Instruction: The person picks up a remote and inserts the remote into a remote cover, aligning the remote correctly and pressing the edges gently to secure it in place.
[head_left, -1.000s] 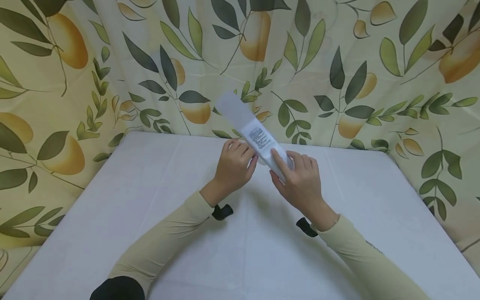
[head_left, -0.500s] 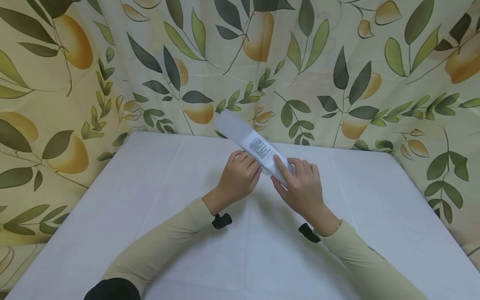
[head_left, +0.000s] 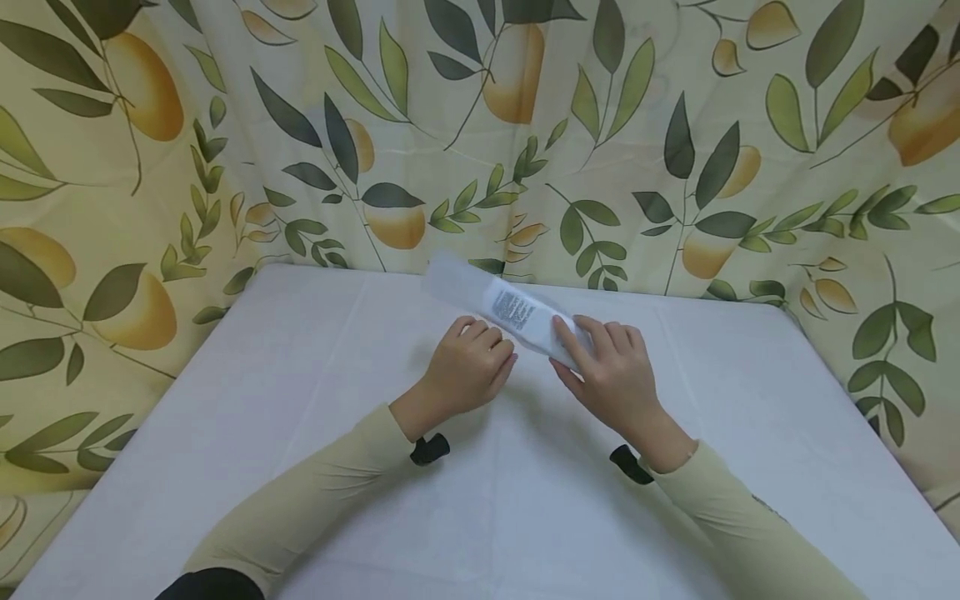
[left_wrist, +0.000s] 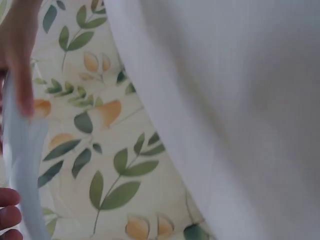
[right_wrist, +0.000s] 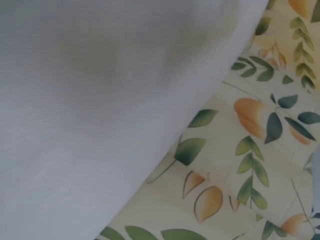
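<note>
A long white translucent plastic packet [head_left: 517, 310], printed with a dark square code and text, is held above the table and slants down towards the right. My right hand [head_left: 611, 379] grips its lower right end, index finger laid on top and thumb underneath. At the near edge, my left hand [head_left: 467, 362] has its fingers curled and seems to pinch the packet; the exact contact is hidden in the head view. In the left wrist view, left fingertips [left_wrist: 9, 215] lie against the packet [left_wrist: 24, 185], with the right hand [left_wrist: 20, 55] at its other end.
A white cloth covers the table [head_left: 480, 500]. Its far edge meets a curtain [head_left: 420, 125] patterned with leaves and orange fruit. A black wrist mount [head_left: 430, 450] sits under the left wrist, another black mount [head_left: 632, 465] beside the right one.
The packet's far end has swung down and now lies flatter. Both hands have come lower, and the left hand has shifted left in the last half second, widening the gap between them.
</note>
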